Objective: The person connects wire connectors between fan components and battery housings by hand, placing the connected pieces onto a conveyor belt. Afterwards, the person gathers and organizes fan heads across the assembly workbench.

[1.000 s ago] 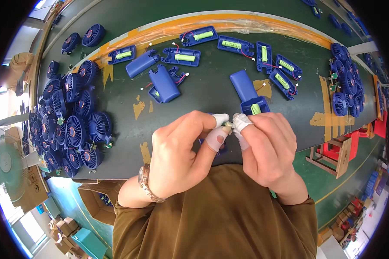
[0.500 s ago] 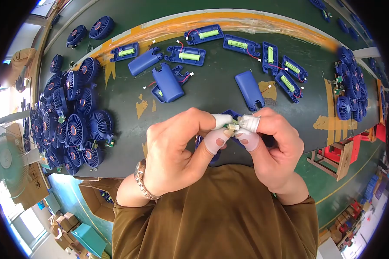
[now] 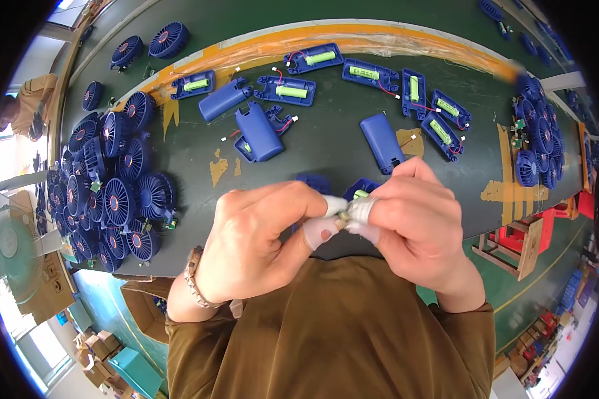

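Note:
My left hand (image 3: pixel 266 226), a bracelet at its wrist, pinches a small circuit board (image 3: pixel 343 216) between thumb and forefinger, both wrapped in white tape. Against it, my right hand (image 3: pixel 416 223) is closed, its taped fingertips pressed together at the white connector plug, which they largely cover. The small parts are blurred. Just beyond the fingertips lies an open blue case half (image 3: pixel 365 185) with a green battery partly visible. Another blue part (image 3: pixel 313 181) sits behind my left fingers, mostly hidden.
Blue case halves with green batteries (image 3: pixel 291 92) and red wires lie in an arc on the dark table. Closed-side-up covers (image 3: pixel 381 141) lie nearer. Blue fan heads are piled at left (image 3: pixel 118 201) and right (image 3: pixel 544 136). A person (image 3: pixel 36 103) is at far left.
Both hands have shifted slightly left and remain together. My right hand has turned over the small parts, hiding the white plug. More of the blue case beyond the fingers shows.

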The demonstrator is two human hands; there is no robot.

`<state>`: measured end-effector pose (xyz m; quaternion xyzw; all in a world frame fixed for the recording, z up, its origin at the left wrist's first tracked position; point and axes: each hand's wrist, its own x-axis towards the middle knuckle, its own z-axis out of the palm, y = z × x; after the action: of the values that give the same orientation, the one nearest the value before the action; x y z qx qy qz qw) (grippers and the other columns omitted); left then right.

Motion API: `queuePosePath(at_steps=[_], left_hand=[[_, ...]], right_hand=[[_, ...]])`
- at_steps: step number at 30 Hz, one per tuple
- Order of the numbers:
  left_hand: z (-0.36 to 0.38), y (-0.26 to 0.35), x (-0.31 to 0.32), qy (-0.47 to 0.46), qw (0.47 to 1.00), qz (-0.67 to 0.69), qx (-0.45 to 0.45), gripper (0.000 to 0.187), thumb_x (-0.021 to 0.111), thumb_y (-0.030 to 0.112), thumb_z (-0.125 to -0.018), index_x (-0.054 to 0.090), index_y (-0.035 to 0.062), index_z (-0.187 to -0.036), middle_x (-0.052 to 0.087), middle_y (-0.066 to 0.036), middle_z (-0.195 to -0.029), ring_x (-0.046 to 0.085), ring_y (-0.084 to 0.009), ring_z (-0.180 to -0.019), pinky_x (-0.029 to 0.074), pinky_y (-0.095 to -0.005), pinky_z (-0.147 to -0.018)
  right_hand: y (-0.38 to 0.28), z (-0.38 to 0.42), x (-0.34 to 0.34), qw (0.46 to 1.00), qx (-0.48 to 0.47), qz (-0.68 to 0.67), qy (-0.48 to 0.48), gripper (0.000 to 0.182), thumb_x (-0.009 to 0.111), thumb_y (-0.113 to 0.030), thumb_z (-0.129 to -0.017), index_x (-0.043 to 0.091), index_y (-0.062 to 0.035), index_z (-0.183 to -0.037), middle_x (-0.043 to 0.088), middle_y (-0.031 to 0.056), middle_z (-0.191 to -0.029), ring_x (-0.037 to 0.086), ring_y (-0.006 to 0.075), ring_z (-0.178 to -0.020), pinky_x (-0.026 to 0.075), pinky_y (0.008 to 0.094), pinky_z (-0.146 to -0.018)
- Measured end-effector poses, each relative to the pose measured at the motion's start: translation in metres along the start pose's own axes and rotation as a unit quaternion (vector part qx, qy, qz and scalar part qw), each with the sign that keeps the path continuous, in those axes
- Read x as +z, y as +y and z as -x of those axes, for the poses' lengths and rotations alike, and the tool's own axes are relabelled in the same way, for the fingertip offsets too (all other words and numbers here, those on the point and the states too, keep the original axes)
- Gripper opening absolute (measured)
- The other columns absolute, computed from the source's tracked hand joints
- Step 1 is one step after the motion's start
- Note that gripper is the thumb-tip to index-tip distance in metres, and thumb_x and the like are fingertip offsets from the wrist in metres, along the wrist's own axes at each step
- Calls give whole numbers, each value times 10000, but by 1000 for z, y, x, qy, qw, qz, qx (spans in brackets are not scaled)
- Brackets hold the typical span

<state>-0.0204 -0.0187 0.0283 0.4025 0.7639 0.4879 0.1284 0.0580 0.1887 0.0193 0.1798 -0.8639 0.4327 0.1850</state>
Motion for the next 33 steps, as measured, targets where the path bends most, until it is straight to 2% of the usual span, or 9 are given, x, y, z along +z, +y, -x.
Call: queuePosePath(at_steps=[9, 12, 14, 18, 22, 23, 26, 30, 33], left_hand=[[7, -5, -10, -157, 941, 240, -180, 90, 634, 46, -970, 628, -33, -927, 702, -58, -752, 700, -111, -704, 539, -257, -592], [-11, -11, -11, -104, 922, 279, -247, 88, 628, 35, -972, 616, -47, -1002, 704, -57, -832, 691, -106, -747, 541, -248, -649], [-47, -19, -20, -65, 948, 232, -209, 116, 606, 40, -985, 603, -57, -1049, 700, -63, -898, 675, -99, -790, 538, -245, -709], [-145, -33, -42, 99, 991, 52, -78, 148, 568, 74, -1008, 596, -53, -1078, 672, -55, -883, 647, -107, -758, 527, -261, -739], [-258, -68, -29, 209, 962, -175, 30, 112, 602, 77, -977, 628, -10, -1042, 712, -116, -820, 694, -150, -757, 546, -290, -699], [-284, -92, -19, 219, 929, -277, 106, 107, 629, 89, -947, 641, 14, -1023, 707, -147, -821, 705, -255, -739, 556, -338, -674], [-327, -132, 30, 121, 910, -388, 86, 150, 663, 127, -885, 666, 53, -1016, 701, -136, -914, 671, -371, -835, 558, -425, -802], [-308, -128, 77, -10, 940, -320, 116, 190, 662, 130, -873, 688, 64, -1050, 689, -139, -1103, 646, -340, -1061, 518, -422, -948], [-263, -99, 59, -54, 950, -285, 116, 180, 681, 93, -853, 700, 56, -1028, 693, -150, -1110, 656, -343, -1053, 530, -425, -934]], right_hand=[[2, 11, 14, 980, 91, -170, -49, 155, 702, 38, -763, 634, -83, -831, 642, 50, -756, 595, 255, -640, 470, 333, -706], [19, -3, 8, 980, 122, -153, -30, 117, 724, -30, -800, 650, -66, -884, 655, 74, -806, 626, 286, -753, 481, 353, -761], [52, -17, -2, 985, 108, -119, 65, 325, 789, -161, -793, 654, -53, -1069, 641, 140, -1078, 579, 344, -1067, 453, 397, -917], [120, 4, -38, 897, 255, 309, 186, 439, 834, -243, -738, 653, -44, -1085, 629, 122, -1049, 571, 331, -1006, 439, 436, -855], [179, 23, -34, 918, 248, 302, 66, 172, 739, -159, -801, 664, -65, -924, 665, 104, -867, 618, 299, -874, 442, 454, -792], [188, 24, -30, 934, 212, 265, 109, 78, 693, -108, -823, 650, -61, -866, 670, 112, -823, 625, 305, -823, 455, 451, -773], [190, 26, -28, 960, 175, 172, 134, 112, 690, -142, -848, 655, -59, -914, 659, 109, -830, 625, 311, -832, 468, 438, -773], [163, 23, -48, 977, 117, 173, 45, 289, 751, -257, -822, 682, -111, -1063, 614, 64, -959, 611, 265, -888, 473, 410, -806], [164, 11, -80, 967, 137, 181, 120, 275, 769, -263, -810, 697, -124, -1036, 595, 77, -958, 601, 274, -874, 497, 409, -791]])
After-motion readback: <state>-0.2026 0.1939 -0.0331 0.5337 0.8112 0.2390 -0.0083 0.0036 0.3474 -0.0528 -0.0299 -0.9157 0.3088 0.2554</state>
